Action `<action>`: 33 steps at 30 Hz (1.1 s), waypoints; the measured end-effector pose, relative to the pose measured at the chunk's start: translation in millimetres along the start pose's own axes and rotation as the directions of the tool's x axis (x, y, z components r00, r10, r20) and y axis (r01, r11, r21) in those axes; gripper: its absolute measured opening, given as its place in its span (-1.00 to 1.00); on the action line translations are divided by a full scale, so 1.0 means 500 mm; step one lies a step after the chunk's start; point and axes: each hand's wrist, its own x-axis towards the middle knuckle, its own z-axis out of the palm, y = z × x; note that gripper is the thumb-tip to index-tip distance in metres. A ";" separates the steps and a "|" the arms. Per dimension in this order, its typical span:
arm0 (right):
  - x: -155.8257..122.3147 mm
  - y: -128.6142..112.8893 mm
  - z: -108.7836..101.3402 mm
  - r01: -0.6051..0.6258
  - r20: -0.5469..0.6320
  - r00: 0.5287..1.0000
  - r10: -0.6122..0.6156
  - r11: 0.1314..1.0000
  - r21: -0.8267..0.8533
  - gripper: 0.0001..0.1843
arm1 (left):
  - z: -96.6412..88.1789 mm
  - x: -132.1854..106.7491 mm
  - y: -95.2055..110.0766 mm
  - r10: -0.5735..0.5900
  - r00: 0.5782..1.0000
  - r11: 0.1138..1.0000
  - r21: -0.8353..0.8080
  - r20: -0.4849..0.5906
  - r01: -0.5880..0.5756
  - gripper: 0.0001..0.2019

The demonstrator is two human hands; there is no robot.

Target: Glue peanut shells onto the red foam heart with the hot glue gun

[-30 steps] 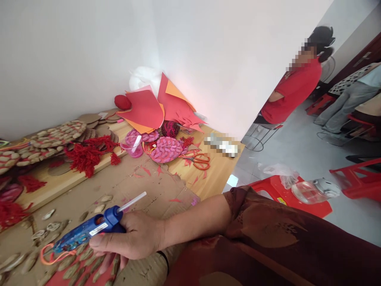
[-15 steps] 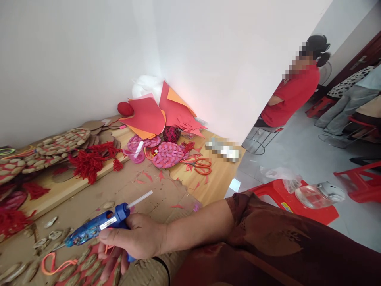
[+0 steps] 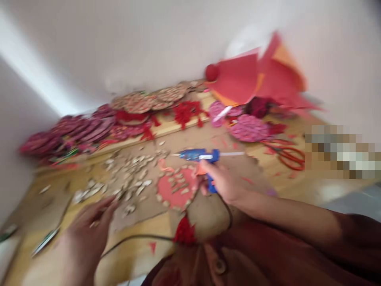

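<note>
My right hand (image 3: pixel 222 178) is wrapped round the handle of a blue hot glue gun (image 3: pixel 198 155), its nozzle pointing left and a clear glue stick out of its back. Below the nozzle lies a round red disc (image 3: pixel 177 188) with peanut shells along its rim and in rows at its middle. A red tassel (image 3: pixel 185 230) hangs at its near edge and an orange cord loop (image 3: pixel 164 165) at its far edge. My left hand (image 3: pixel 92 222), blurred, is at loose peanut shells (image 3: pixel 133 171); its fingers are curled, with a small pale shell piece showing between them.
Finished shell discs (image 3: pixel 131 103) with red tassels line the wall. Pink discs (image 3: pixel 250 128), red paper (image 3: pixel 241 75), a red yarn ball (image 3: pixel 212 72) and orange-handled scissors (image 3: pixel 290 157) are at the right. A black cord (image 3: pixel 139 236) crosses the near side; a pen-like tool (image 3: pixel 46 241) lies left.
My view has swung left, so the red disc and my left hand now show. The person in red has left view. My right hand still holds the glue gun.
</note>
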 end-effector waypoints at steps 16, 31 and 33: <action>0.001 0.001 0.006 -0.012 -0.082 0.997 -0.011 0.963 -0.270 -0.62 | 0.028 0.011 0.019 0.336 0.909 0.919 0.125 0.247 -0.374 -0.92; -0.019 -0.018 0.015 -0.052 0.024 0.997 0.071 0.892 -0.449 -0.59 | 0.012 0.041 0.049 0.124 0.936 0.992 -0.030 0.330 -0.122 -0.93; -0.025 -0.023 0.015 -0.037 0.084 0.993 0.087 0.881 -0.471 -0.58 | 0.007 0.032 0.047 -0.041 0.938 0.948 -0.283 0.345 0.145 -0.91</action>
